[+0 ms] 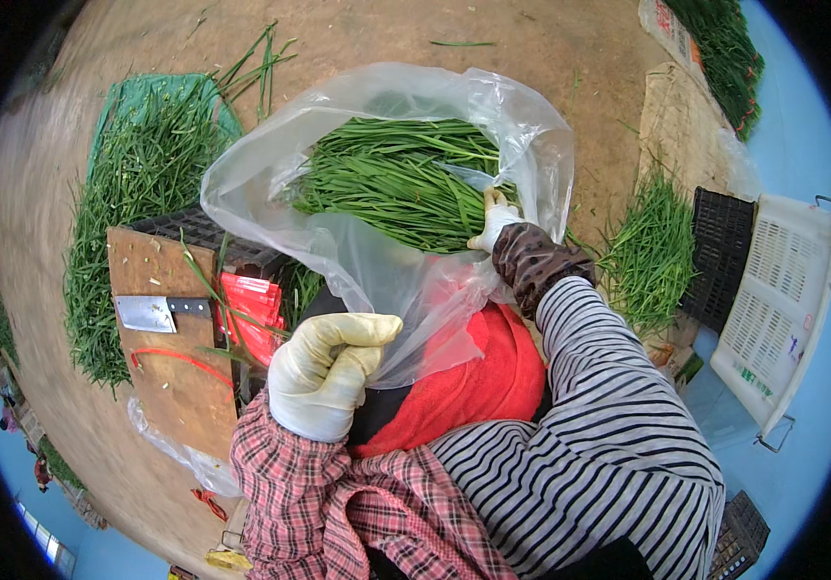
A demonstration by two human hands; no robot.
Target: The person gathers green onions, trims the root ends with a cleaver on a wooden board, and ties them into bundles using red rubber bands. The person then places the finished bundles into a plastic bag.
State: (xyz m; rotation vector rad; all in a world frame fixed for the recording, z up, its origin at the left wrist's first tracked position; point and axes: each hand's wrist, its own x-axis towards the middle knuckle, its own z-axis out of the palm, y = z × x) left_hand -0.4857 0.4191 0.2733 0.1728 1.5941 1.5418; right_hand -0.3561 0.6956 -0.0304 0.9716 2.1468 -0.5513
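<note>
A clear plastic bag [386,83] lies wide at the mouth before me, with long green leaves, apparently garlic chives [401,188], bundled inside it. My right hand [496,221], in a white glove, reaches into the bag at the right end of the leaves. Its thumb and fingers grip that end, though part of the grasp is hidden by film. In a pale glove, my left hand [332,370] is curled nearer to me, thumb against fingers, pinching the near edge of the film. A red cloth [488,391] covers my lap under the bag.
To the left, a cleaver [154,314] rests on a wooden board [183,413], beside red strips [252,308] and a black crate [241,250]. Loose leaves [132,188] cover a green sheet [161,87]. On the right are more leaves [647,254], a black crate [720,246] and a white crate [778,297].
</note>
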